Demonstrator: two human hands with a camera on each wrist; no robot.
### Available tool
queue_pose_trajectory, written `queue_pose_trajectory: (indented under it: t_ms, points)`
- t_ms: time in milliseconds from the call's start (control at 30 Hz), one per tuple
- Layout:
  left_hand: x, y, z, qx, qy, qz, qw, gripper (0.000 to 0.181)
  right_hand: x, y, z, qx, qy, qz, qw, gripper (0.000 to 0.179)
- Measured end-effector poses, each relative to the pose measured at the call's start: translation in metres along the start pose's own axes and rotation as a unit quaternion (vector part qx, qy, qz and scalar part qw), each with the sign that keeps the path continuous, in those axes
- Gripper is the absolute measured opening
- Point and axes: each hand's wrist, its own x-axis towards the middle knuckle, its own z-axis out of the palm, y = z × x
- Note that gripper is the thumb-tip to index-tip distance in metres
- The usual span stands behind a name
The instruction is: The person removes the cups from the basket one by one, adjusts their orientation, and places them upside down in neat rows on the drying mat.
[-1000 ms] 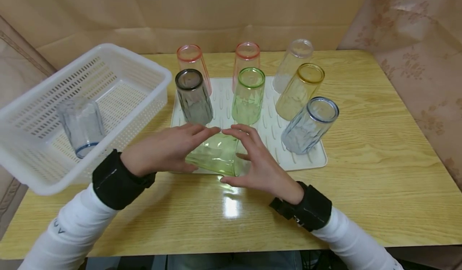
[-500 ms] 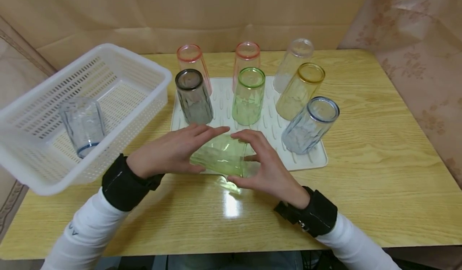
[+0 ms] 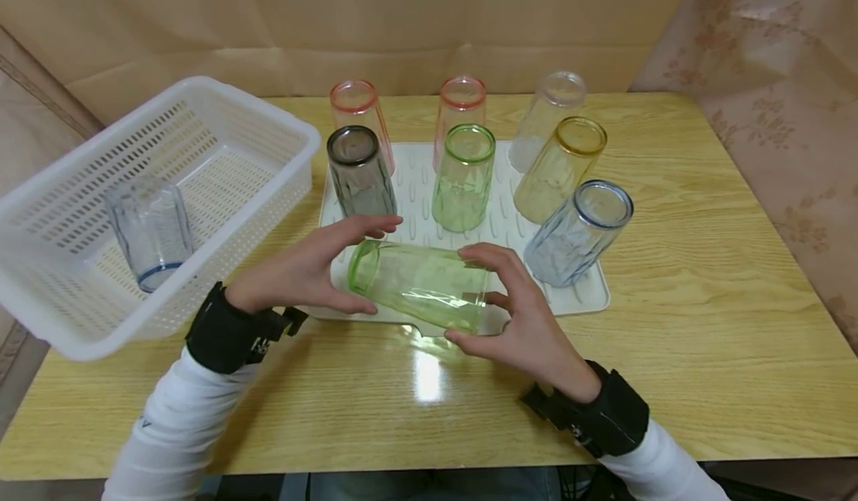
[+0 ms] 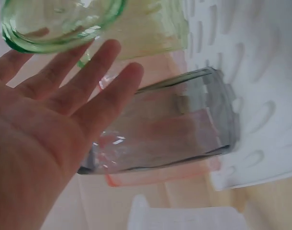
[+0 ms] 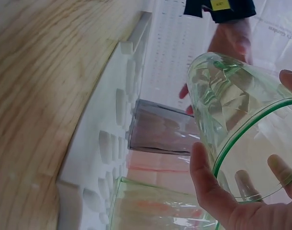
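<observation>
A green glass (image 3: 418,281) lies sideways in the air above the front of the white drying mat (image 3: 417,181). My right hand (image 3: 526,318) grips it around its mouth end, thumb on the near side and fingers on the far side. In the right wrist view, the fingers curl at the glass's green rim (image 5: 227,148). My left hand (image 3: 304,266) is spread beside the base end, its fingers extended. The left wrist view has the thick green base (image 4: 60,48) behind those fingers. A grey glass (image 3: 362,173) stands upside down just beyond the left hand.
Upside-down glasses share the mat: green (image 3: 462,188), yellow (image 3: 553,177), blue (image 3: 570,240), clear (image 3: 536,129) and two pink-rimmed ones at the back. On the left, a white plastic basket (image 3: 281,166) holds a blue-rimmed glass (image 3: 150,233).
The green glass has moved right with my right hand and shows its base more. My left hand, earlier over the glass, has spread apart from its base end.
</observation>
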Motion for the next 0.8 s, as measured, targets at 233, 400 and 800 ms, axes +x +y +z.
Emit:
queue_pose_trajectory:
  t_ms: [233, 400, 800]
  points:
    - [-0.0025, -0.0059, 0.0008, -0.059, 0.004, -0.030, 0.9978, 0.076, -0.0036, -0.0030, -0.0007, 0.005, 0.010, -0.005, 0.9999, 0.083]
    - [-0.0034, -0.0049, 0.0036, -0.050, 0.000, -0.024, 0.9984, 0.068, -0.0038, -0.0035, 0.0002, 0.019, 0.009, -0.001, 0.9998, 0.084]
    - [0.0016, 0.0041, 0.0000, 0.013, 0.013, 0.042, 0.9990, 0.066, -0.0073, 0.0030, -0.0020, 0.027, 0.000, 0.001, 0.9996, 0.089]
